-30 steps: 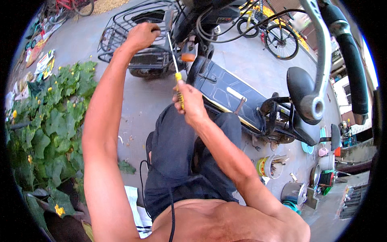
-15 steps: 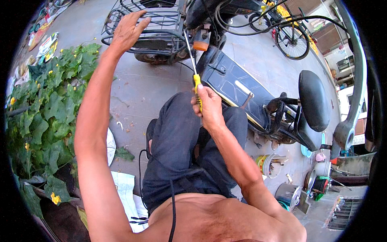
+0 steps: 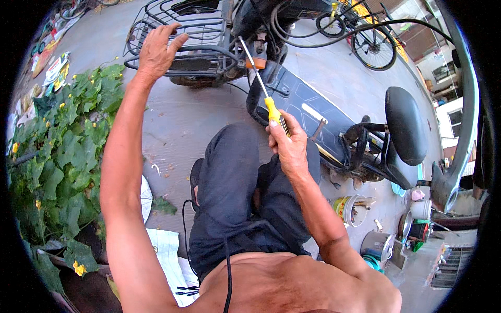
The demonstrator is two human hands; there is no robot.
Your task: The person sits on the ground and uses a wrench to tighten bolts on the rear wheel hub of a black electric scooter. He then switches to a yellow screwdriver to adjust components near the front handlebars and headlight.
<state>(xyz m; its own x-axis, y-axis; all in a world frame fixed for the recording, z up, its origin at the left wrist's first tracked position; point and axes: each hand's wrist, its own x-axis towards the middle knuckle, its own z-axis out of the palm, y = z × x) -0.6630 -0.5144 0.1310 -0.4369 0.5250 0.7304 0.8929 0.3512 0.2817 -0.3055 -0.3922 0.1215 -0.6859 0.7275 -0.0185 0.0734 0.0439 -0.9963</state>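
The hands are apart. The right hand [image 3: 288,145] is clamped around the yellow handle of a screwdriver [image 3: 271,106], which is located above the knees — shaft directed up and forward, crossing in view an orange lens [image 3: 255,63] at the front of the scooter. Whether the tip makes contact cannot be told. The left hand [image 3: 158,51], thumb and fingers spread, is positioned at the side of the black wire basket [image 3: 211,49]; its contact is unclear. A wrench [image 3: 319,129] rests on the scooter's footboard [image 3: 298,96].
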